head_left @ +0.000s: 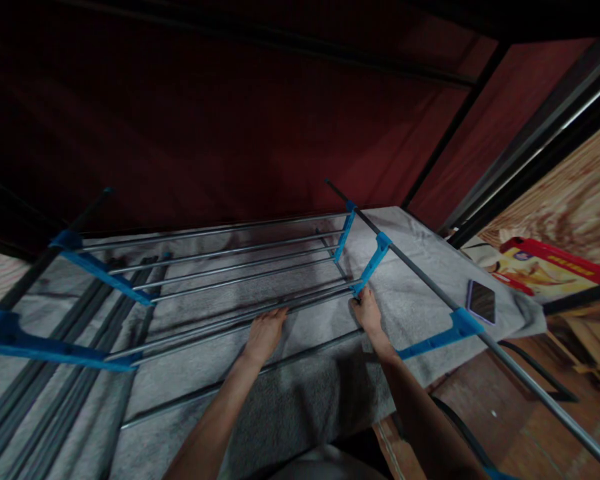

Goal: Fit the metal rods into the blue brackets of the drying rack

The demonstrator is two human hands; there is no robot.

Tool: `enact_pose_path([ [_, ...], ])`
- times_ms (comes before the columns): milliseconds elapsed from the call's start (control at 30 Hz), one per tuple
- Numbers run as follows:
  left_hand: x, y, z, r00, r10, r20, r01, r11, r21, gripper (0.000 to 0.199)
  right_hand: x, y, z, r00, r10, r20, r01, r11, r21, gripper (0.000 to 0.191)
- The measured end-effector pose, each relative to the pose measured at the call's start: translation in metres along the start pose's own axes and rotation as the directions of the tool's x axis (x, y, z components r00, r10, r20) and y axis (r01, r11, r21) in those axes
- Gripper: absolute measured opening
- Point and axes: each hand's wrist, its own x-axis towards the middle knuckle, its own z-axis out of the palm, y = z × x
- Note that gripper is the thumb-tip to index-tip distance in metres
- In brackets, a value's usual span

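Observation:
A partly assembled rack of grey metal tubes and blue plastic brackets lies across the cloth-covered surface. My left hand (266, 333) is closed around the near metal tubes (195, 332), right of their middle; its fingertips are partly hidden. At the right end of those tubes, my right hand (368, 311) grips the lower end of a blue bracket (369, 267), where the tubes meet it. Another blue bracket (433, 337) sits on the right upright pole (420, 272), near my right forearm. Blue brackets on the left (55, 350) carry the tubes' other ends.
Loose dark tubes (65, 373) lie at the left, and a single tube (180, 402) lies nearer me. A phone (481, 301) rests at the right, beside a red and yellow box (545, 267). The right pole extends past the grey cloth's (415, 247) edge. A dark red fabric wall (230, 133) stands behind.

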Motion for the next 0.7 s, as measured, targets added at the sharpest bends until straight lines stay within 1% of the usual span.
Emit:
enact_pose_path([
  [100, 0.003, -0.003, 0.002, 0.999, 0.033, 0.013, -0.033, 0.999, 0.011, 0.041, 0.004, -0.002, 0.000, 1.000, -0.030, -0.009, 0.030, 1.000, -0.005, 0.030],
  [233, 0.003, -0.008, 0.008, 0.999, 0.052, 0.005, -0.052, 0.998, 0.037, 0.042, 0.004, -0.002, 0.003, 0.996, -0.072, -0.059, 0.074, 0.997, 0.037, 0.029],
  [400, 0.002, -0.011, 0.014, 0.996, 0.090, 0.002, -0.089, 0.992, 0.084, 0.047, 0.002, -0.004, 0.005, 0.994, -0.087, -0.071, 0.091, 0.994, 0.062, 0.031],
  [567, 0.004, -0.013, 0.015, 0.995, 0.095, 0.008, -0.095, 0.992, 0.077, 0.048, 0.001, -0.006, 0.006, 0.989, -0.120, -0.090, 0.129, 0.987, 0.096, 0.035],
  [700, 0.005, -0.013, 0.014, 0.995, 0.103, 0.019, -0.104, 0.992, 0.068, 0.048, 0.001, -0.007, 0.007, 0.989, -0.119, -0.085, 0.127, 0.987, 0.098, 0.035],
])
